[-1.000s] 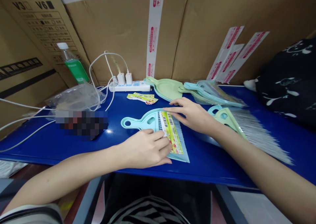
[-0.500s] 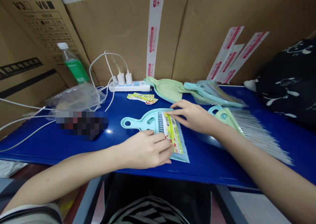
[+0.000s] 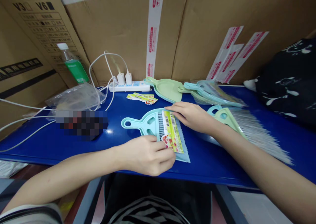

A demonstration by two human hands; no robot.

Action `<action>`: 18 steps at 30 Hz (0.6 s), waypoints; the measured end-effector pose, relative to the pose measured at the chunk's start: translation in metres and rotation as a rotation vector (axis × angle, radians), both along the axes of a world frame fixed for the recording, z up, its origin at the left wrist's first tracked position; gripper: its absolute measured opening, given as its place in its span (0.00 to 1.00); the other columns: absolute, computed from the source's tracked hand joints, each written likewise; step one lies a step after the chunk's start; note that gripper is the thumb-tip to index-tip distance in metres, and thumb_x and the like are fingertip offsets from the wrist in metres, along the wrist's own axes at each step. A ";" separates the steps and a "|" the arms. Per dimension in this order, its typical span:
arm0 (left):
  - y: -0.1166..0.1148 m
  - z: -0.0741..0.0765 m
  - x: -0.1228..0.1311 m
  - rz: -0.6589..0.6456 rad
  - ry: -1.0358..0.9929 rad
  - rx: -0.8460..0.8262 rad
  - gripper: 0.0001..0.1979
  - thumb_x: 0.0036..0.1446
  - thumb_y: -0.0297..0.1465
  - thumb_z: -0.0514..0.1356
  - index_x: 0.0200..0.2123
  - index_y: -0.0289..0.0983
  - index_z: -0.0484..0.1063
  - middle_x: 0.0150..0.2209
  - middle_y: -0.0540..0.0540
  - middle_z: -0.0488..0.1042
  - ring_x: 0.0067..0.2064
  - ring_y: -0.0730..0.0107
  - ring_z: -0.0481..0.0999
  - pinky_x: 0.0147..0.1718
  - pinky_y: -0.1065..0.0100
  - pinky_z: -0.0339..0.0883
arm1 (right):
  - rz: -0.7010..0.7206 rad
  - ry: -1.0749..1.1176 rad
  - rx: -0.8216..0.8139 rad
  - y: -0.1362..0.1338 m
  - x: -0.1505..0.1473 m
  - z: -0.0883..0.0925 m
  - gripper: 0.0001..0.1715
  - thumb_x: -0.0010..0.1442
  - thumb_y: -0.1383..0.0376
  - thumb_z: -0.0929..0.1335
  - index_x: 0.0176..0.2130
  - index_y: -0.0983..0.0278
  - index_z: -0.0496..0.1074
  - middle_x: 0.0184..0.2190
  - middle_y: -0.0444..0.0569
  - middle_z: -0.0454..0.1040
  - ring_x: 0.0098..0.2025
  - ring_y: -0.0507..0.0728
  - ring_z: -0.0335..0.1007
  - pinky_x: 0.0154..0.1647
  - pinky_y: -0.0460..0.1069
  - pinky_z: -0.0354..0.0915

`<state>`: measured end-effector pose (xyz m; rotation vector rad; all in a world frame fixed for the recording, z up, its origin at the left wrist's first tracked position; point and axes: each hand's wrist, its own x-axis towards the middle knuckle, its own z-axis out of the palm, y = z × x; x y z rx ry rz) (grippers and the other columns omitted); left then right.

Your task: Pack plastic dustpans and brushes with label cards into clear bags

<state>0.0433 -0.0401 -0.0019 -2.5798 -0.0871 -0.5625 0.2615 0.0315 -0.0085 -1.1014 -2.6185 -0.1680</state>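
Note:
A light-blue dustpan (image 3: 137, 123) lies on the blue table with its handle to the left. In it rests a light-blue brush (image 3: 182, 135), bristles pointing right. Across the brush lies a yellow-green and white printed label (image 3: 172, 132). My left hand (image 3: 151, 155) is closed at the label's near end, by the dustpan's near edge; its fingertips are partly hidden. At the far end of the label, my right hand (image 3: 189, 117) has its fingers together, pinching the label against the dustpan's far rim.
Loose labels (image 3: 142, 98) lie behind the dustpan, near a power strip (image 3: 133, 86) with white cables. Stacked dustpans (image 3: 170, 89) and bagged sets (image 3: 212, 92) are at the back. Several brushes (image 3: 259, 132) lie right. A bottle (image 3: 76, 69) and clear plastic bag (image 3: 76, 97) are left.
My right hand's fingers have drawn together at the label's far end. My left hand has shifted slightly nearer to me, uncovering more of the label.

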 end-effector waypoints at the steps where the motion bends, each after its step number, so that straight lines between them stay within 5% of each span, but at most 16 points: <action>1: 0.000 -0.001 0.000 0.000 0.001 -0.003 0.12 0.62 0.23 0.52 0.33 0.34 0.75 0.23 0.52 0.67 0.23 0.77 0.66 0.18 0.71 0.58 | -0.004 -0.007 0.013 0.000 0.001 0.000 0.23 0.65 0.68 0.56 0.51 0.66 0.73 0.42 0.56 0.78 0.43 0.60 0.74 0.41 0.53 0.70; 18: 0.001 -0.005 0.004 -0.060 -0.014 -0.044 0.11 0.63 0.23 0.52 0.41 0.31 0.75 0.26 0.50 0.70 0.26 0.79 0.69 0.23 0.73 0.61 | -0.133 -0.101 0.050 0.008 0.015 0.003 0.21 0.59 0.71 0.57 0.40 0.61 0.76 0.34 0.50 0.79 0.34 0.57 0.75 0.30 0.48 0.68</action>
